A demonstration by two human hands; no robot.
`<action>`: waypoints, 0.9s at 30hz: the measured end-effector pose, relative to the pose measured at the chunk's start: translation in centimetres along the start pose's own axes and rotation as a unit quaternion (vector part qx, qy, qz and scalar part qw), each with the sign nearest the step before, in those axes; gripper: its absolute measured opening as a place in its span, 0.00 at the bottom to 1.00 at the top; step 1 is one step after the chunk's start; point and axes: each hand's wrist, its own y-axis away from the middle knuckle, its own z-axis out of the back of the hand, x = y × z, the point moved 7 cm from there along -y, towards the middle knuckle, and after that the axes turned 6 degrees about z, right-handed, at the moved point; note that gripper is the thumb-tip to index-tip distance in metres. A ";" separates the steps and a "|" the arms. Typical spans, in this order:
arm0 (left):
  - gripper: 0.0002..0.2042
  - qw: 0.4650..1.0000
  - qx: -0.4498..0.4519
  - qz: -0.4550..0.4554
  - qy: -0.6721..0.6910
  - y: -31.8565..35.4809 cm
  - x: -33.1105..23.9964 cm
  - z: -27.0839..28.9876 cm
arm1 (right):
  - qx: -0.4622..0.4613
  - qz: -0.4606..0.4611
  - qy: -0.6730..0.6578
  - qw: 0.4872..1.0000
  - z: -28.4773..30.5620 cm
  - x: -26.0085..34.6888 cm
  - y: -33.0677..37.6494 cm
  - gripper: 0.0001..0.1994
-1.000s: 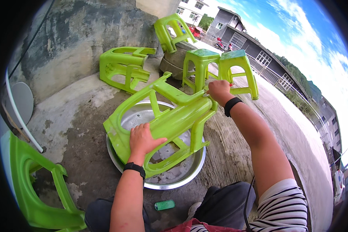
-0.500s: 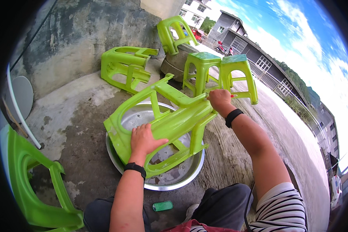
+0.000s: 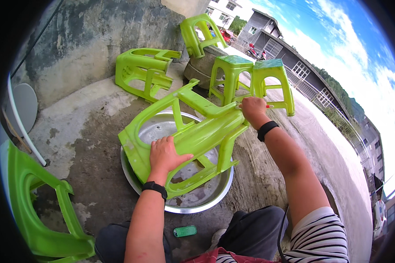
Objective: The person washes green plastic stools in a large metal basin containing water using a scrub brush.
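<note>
A light-green plastic stool (image 3: 206, 133) lies tilted across a round metal basin (image 3: 206, 207), its legs pointing up and to the right. My left hand (image 3: 163, 158) rests flat on the stool's side near the seat end, thumb stretched out. At the far end of the legs, my right hand (image 3: 253, 110) is closed round a slim tool with a red end (image 3: 270, 106). Most of that tool is hidden in the fist, so its kind does not show. Some water and bits of dirt (image 3: 197, 195) show in the basin.
Another green stool (image 3: 140, 72) lies on its side by the wall, and one (image 3: 202, 35) leans on a stone block (image 3: 202, 70). Two stools, a nearer one (image 3: 231, 79) and another (image 3: 272, 83), stand upright. A green stool (image 3: 44, 206) is at left. A green brush (image 3: 185, 231) lies near my feet.
My right hand has shifted very slightly at the leg end of the stool. The view has tilted a little; the stool and my left hand keep their places.
</note>
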 end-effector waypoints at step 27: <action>0.36 1.000 -0.018 -0.006 0.007 0.1 0.6 -0.2 | 0.059 -0.002 0.001 0.998 0.8 -2.1 3.3 0.22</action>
